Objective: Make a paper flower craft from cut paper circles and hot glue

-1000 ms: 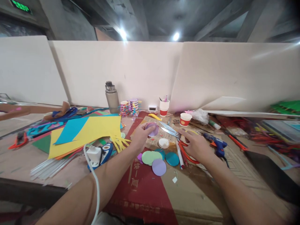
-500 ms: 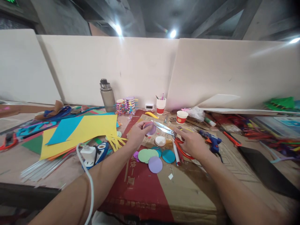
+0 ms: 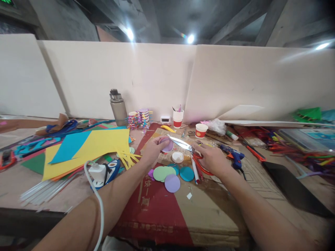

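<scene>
Head view: the left hand [image 3: 155, 150] is pinched nearly closed, thumb and fingers gripping a purple disc [image 3: 166, 146] above a cardboard sheet [image 3: 214, 216]. The right hand [image 3: 209, 157] is partly curled about the red handles of a pair of scissors [image 3: 183, 143], index finger extended toward the pivot. The blades point left, their tips at the disc's upper edge; whether they touch it, I cannot tell. Below the hands lie light green discs [image 3: 160, 173], a lilac disc [image 3: 172, 184] and a teal disc [image 3: 186, 174], with a small white cup [image 3: 177, 157] just behind them. A blue glue gun [image 3: 237, 159] lies to the right of the right hand
</scene>
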A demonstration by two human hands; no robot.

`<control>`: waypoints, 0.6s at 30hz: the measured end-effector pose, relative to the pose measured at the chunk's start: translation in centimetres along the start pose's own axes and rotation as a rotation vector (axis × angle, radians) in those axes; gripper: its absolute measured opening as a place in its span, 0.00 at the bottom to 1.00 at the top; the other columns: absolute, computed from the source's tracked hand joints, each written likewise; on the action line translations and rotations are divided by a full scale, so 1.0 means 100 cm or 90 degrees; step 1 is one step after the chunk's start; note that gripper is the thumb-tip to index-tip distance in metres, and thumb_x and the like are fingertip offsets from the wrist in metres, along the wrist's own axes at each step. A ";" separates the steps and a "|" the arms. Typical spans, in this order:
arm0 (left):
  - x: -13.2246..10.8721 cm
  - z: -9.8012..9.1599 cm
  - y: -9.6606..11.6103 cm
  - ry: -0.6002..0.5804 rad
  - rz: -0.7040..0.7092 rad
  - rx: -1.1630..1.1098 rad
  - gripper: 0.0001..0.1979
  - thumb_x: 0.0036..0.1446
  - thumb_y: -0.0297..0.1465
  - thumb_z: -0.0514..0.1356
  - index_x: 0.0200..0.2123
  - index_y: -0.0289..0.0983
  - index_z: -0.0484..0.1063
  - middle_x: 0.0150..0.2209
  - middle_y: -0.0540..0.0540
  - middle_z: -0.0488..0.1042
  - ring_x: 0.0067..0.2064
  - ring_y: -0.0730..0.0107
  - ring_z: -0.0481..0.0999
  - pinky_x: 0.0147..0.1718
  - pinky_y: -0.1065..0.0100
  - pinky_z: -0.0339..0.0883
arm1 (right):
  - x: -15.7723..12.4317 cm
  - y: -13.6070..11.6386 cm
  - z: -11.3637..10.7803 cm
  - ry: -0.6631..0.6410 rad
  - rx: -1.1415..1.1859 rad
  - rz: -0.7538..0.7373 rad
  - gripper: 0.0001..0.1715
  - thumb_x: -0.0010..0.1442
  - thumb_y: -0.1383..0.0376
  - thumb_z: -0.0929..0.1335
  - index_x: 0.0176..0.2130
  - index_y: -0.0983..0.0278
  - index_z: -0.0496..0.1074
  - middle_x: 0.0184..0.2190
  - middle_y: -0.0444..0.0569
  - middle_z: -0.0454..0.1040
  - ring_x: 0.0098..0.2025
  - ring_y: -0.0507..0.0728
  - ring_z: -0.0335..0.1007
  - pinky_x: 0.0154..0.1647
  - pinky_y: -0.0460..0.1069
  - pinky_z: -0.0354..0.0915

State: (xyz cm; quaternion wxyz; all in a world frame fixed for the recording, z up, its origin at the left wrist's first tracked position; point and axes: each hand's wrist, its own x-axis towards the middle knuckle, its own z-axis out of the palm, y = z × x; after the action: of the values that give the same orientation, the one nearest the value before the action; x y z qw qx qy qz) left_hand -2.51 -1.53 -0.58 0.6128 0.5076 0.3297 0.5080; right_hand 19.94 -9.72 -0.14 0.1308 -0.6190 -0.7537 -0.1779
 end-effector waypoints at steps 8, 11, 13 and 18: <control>0.000 0.000 0.000 -0.013 -0.028 -0.029 0.19 0.38 0.39 0.73 0.34 0.35 0.79 0.34 0.47 0.79 0.35 0.71 0.74 0.38 0.70 0.66 | 0.000 0.000 -0.001 -0.025 0.003 -0.003 0.30 0.56 0.70 0.64 0.57 0.56 0.71 0.42 0.52 0.80 0.35 0.58 0.75 0.31 0.48 0.62; 0.001 -0.001 0.000 0.000 -0.028 -0.019 0.18 0.40 0.41 0.72 0.33 0.35 0.79 0.32 0.48 0.78 0.33 0.72 0.73 0.35 0.71 0.64 | 0.000 -0.001 -0.003 -0.040 0.004 -0.006 0.30 0.57 0.70 0.64 0.58 0.56 0.71 0.41 0.52 0.81 0.36 0.59 0.76 0.32 0.48 0.62; 0.002 -0.002 0.000 0.003 -0.026 -0.013 0.18 0.40 0.41 0.72 0.32 0.35 0.79 0.31 0.48 0.78 0.31 0.73 0.72 0.33 0.72 0.63 | 0.001 -0.002 -0.004 -0.054 0.006 -0.005 0.30 0.57 0.70 0.64 0.58 0.57 0.71 0.41 0.53 0.80 0.37 0.60 0.76 0.33 0.49 0.63; 0.002 -0.002 -0.001 0.008 -0.029 -0.017 0.19 0.40 0.41 0.72 0.33 0.35 0.79 0.31 0.48 0.78 0.32 0.73 0.72 0.34 0.72 0.63 | 0.001 -0.003 -0.008 -0.084 -0.002 0.008 0.30 0.57 0.70 0.63 0.58 0.57 0.70 0.41 0.54 0.80 0.36 0.61 0.76 0.34 0.50 0.63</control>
State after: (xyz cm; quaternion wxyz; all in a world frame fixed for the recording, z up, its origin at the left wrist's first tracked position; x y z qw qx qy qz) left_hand -2.62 -1.25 -0.67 0.6289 0.4888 0.3380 0.5014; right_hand 19.58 -10.04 0.54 0.0810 -0.6343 -0.7566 -0.1367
